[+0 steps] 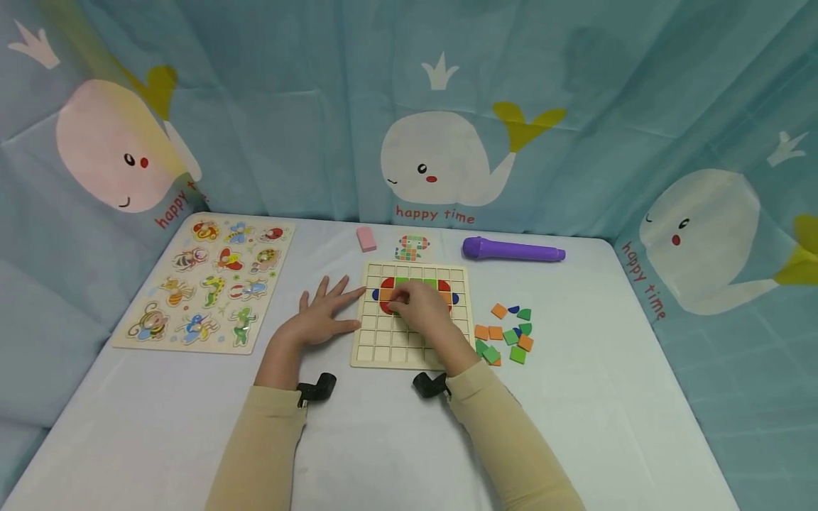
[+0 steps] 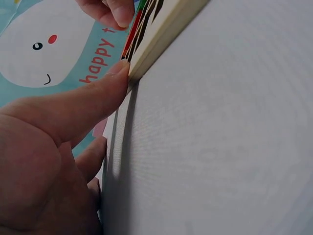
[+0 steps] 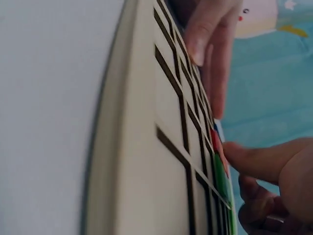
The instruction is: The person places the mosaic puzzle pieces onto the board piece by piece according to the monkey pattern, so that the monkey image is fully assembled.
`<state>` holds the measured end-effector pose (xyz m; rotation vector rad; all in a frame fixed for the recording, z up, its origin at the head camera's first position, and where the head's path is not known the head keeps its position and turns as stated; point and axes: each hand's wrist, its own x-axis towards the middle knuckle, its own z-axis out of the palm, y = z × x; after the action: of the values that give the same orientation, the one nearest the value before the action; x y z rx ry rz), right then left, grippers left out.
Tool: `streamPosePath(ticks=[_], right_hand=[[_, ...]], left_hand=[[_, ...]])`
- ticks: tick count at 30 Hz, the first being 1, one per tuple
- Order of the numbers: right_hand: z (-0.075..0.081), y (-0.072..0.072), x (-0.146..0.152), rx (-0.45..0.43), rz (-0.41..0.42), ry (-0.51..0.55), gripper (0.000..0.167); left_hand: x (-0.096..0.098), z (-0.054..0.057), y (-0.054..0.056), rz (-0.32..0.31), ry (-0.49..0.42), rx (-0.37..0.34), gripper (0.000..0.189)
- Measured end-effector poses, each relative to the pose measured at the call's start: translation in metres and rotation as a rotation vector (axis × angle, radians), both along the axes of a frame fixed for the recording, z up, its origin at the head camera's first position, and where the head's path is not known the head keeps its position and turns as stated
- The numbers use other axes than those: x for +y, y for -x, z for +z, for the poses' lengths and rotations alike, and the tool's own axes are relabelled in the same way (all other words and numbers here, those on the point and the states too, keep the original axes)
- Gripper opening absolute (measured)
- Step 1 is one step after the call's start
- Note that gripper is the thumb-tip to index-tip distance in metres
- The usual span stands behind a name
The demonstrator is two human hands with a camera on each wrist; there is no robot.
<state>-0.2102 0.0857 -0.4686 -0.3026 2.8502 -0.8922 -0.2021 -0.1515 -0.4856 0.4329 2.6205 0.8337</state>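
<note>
A wooden grid board lies mid-table, with red, blue, orange and green tiles in its upper rows. My left hand is spread flat beside it, thumb and a fingertip at the left edge; the left wrist view shows the thumb against that edge. Over the tiles, my right hand has bent fingers, thumb and fingertips low at the left part of the pattern. In the right wrist view its thumb meets an orange tile beside a green tile. I cannot tell whether it pinches that tile.
Loose orange, green and blue tiles lie right of the board. Behind it are a small pattern card, a pink block and a purple toy microphone. An insect puzzle board lies at the left. A whale-print curtain hangs behind.
</note>
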Motion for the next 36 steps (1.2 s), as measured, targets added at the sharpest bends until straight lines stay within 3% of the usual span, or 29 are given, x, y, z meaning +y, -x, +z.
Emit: streamPosePath(ticks=[18,29,36], right_hand=[[0.014,-0.018,0.059,0.009,-0.122,0.127,0.016],[0.019,-0.027,0.092,0.015,-0.184,0.049,0.018],[0.016,-0.040,0.118,0.016,-0.207,0.045,0.019]], left_hand=[[0.000,0.003,-0.004,0.027,-0.033,-0.004,0.073],[0.002,0.001,-0.004,0.030,-0.028,-0.009,0.073],[0.003,0.001,-0.003,0.021,-0.013,-0.022,0.074]])
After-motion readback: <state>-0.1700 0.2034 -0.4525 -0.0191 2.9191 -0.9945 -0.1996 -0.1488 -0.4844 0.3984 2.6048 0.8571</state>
